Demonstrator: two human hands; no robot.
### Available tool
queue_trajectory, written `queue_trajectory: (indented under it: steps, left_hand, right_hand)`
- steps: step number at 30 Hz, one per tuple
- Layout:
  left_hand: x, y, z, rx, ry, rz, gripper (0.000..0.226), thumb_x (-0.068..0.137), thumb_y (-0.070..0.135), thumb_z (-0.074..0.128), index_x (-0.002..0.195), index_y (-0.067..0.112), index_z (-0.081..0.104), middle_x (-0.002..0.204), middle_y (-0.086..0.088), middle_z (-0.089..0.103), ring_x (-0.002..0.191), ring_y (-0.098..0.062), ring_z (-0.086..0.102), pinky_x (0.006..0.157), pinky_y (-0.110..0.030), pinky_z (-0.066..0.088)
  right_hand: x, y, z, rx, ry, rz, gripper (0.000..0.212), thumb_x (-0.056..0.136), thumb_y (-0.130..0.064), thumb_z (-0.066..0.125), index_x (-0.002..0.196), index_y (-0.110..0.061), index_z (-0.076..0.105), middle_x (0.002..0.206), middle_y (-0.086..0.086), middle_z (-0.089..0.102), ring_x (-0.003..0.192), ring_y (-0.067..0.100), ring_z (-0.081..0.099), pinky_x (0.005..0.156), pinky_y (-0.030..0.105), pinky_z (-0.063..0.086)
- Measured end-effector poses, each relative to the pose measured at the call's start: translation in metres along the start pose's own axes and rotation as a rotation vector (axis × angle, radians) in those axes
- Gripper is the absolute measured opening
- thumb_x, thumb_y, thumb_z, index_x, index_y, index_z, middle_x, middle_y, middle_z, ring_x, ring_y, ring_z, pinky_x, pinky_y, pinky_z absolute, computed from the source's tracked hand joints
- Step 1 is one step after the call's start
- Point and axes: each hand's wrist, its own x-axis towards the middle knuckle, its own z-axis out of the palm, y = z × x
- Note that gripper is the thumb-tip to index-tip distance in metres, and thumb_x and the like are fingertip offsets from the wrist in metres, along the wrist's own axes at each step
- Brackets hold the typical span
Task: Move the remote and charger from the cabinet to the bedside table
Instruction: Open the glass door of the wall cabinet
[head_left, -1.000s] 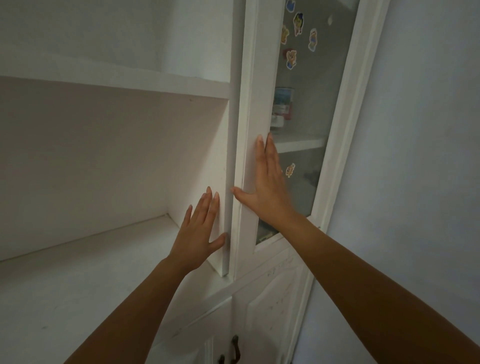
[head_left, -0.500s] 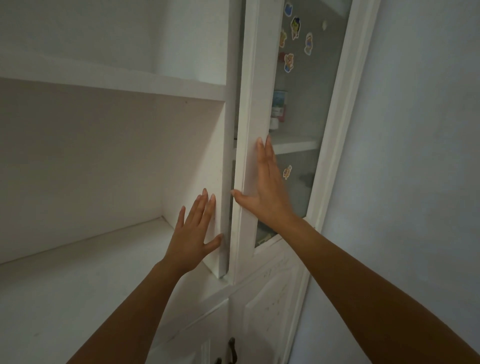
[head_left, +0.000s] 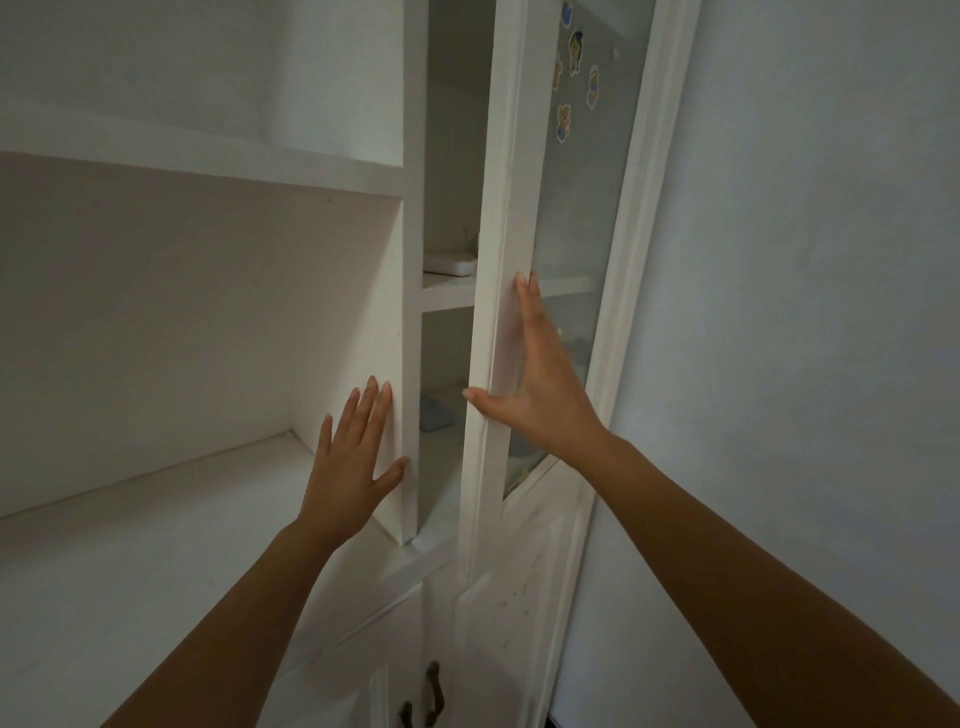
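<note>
A white cabinet's glass door (head_left: 498, 218) stands partly ajar. My right hand (head_left: 540, 384) grips its left edge, thumb hooked behind the frame and fingers flat on the front. My left hand (head_left: 353, 457) rests flat with spread fingers on the white side panel (head_left: 374, 332) of the open shelf. Through the gap a white flat object (head_left: 451, 264), perhaps the charger, lies on the inner shelf (head_left: 447, 291). A bluish item (head_left: 434, 413) sits on the shelf below. No remote can be made out.
Cartoon stickers (head_left: 574, 47) dot the door's glass. The open shelf bay (head_left: 156, 545) spreads to the left. Lower cabinet doors with dark handles (head_left: 434, 691) sit beneath. A plain wall (head_left: 805, 312) stands close on the right.
The glass door has swung open from shut, exposing the inner shelves. My right hand moved with the door edge; my left hand stayed on the panel.
</note>
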Motion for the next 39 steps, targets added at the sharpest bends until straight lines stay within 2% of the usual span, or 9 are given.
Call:
queue_trajectory:
  steps: [4, 9, 15, 20, 24, 28, 31, 36, 39]
  left_hand:
    - [-0.004, 0.014, -0.003, -0.048, 0.052, -0.039, 0.078, 0.086, 0.042, 0.053, 0.143, 0.02, 0.004, 0.154, -0.004, 0.009, 0.142, -0.022, 0.008, 0.114, -0.052, 0.012]
    - [-0.01, 0.02, 0.004, -0.098, 0.14, -0.074, 0.075, 0.085, 0.018, 0.061, 0.143, 0.016, 0.014, 0.152, -0.006, 0.023, 0.136, -0.026, 0.03, 0.109, -0.045, 0.03]
    - [-0.015, 0.04, 0.015, -0.15, 0.251, -0.161, 0.063, 0.089, 0.012, 0.054, 0.142, 0.01, 0.02, 0.15, -0.01, 0.029, 0.135, -0.027, 0.032, 0.107, -0.038, 0.029]
    - [-0.011, 0.074, 0.021, -0.159, 0.324, -0.21, 0.067, 0.085, 0.008, 0.059, 0.14, 0.001, 0.021, 0.148, -0.022, 0.027, 0.135, -0.035, 0.029, 0.109, -0.042, 0.026]
    - [-0.009, 0.102, 0.028, -0.105, 0.381, -0.09, 0.064, 0.081, 0.007, 0.062, 0.137, 0.008, 0.031, 0.143, -0.028, 0.031, 0.13, -0.04, 0.032, 0.106, -0.046, 0.03]
    - [-0.001, 0.138, 0.042, -0.138, 0.283, -0.004, 0.057, 0.081, 0.015, 0.064, 0.132, 0.011, 0.038, 0.136, -0.024, 0.043, 0.123, -0.04, 0.042, 0.1, -0.05, 0.037]
    - [0.006, 0.162, 0.053, -0.138, 0.156, 0.136, 0.049, 0.084, 0.033, 0.044, 0.131, 0.016, 0.038, 0.13, -0.017, 0.052, 0.122, -0.035, 0.045, 0.099, -0.053, 0.041]
    - [0.016, 0.195, 0.076, -0.204, 0.035, 0.284, 0.062, 0.082, 0.025, 0.056, 0.134, 0.025, 0.022, 0.139, -0.014, 0.046, 0.133, -0.032, 0.034, 0.106, -0.058, 0.031]
    - [0.018, 0.212, 0.085, -0.279, 0.014, 0.306, 0.063, 0.083, 0.032, 0.046, 0.136, 0.027, 0.012, 0.145, -0.01, 0.036, 0.135, -0.024, 0.021, 0.109, -0.053, 0.023]
  right_hand:
    - [-0.009, 0.0, -0.017, 0.001, -0.018, -0.014, 0.105, 0.069, -0.043, 0.074, 0.13, -0.046, -0.012, 0.156, -0.001, -0.007, 0.142, 0.023, 0.009, 0.112, 0.056, 0.022]
    - [-0.023, 0.006, -0.038, -0.133, -0.081, -0.097, 0.089, 0.076, -0.043, 0.067, 0.129, -0.051, -0.005, 0.155, 0.005, -0.011, 0.14, 0.031, 0.015, 0.109, 0.053, 0.029]
    - [-0.038, 0.021, -0.058, -0.144, -0.079, -0.141, 0.068, 0.077, -0.043, 0.065, 0.127, -0.053, 0.02, 0.156, 0.005, -0.005, 0.139, 0.029, 0.02, 0.106, 0.04, 0.03]
    - [-0.048, 0.031, -0.078, -0.14, -0.094, -0.15, 0.067, 0.075, -0.045, 0.065, 0.129, -0.048, 0.025, 0.156, 0.006, -0.003, 0.14, 0.029, 0.02, 0.107, 0.042, 0.029]
    - [-0.059, 0.038, -0.095, -0.141, -0.107, -0.141, 0.067, 0.074, -0.047, 0.063, 0.13, -0.045, 0.026, 0.156, 0.006, -0.001, 0.141, 0.027, 0.017, 0.11, 0.049, 0.029]
    - [-0.067, 0.044, -0.112, -0.148, -0.116, -0.142, 0.066, 0.074, -0.052, 0.06, 0.128, -0.046, 0.024, 0.156, 0.007, 0.002, 0.14, 0.027, 0.019, 0.109, 0.052, 0.03]
    - [-0.073, 0.051, -0.124, -0.153, -0.114, -0.167, 0.066, 0.074, -0.052, 0.059, 0.129, -0.044, 0.025, 0.155, 0.009, 0.005, 0.14, 0.027, 0.02, 0.11, 0.05, 0.029]
    - [-0.082, 0.066, -0.141, -0.184, -0.109, -0.174, 0.067, 0.075, -0.052, 0.06, 0.13, -0.044, 0.024, 0.154, 0.005, 0.009, 0.139, 0.021, 0.018, 0.11, 0.042, 0.023]
    - [-0.089, 0.077, -0.154, -0.171, -0.106, -0.137, 0.066, 0.074, -0.055, 0.057, 0.131, -0.043, 0.025, 0.154, 0.004, 0.013, 0.138, 0.013, 0.015, 0.11, 0.036, 0.019]
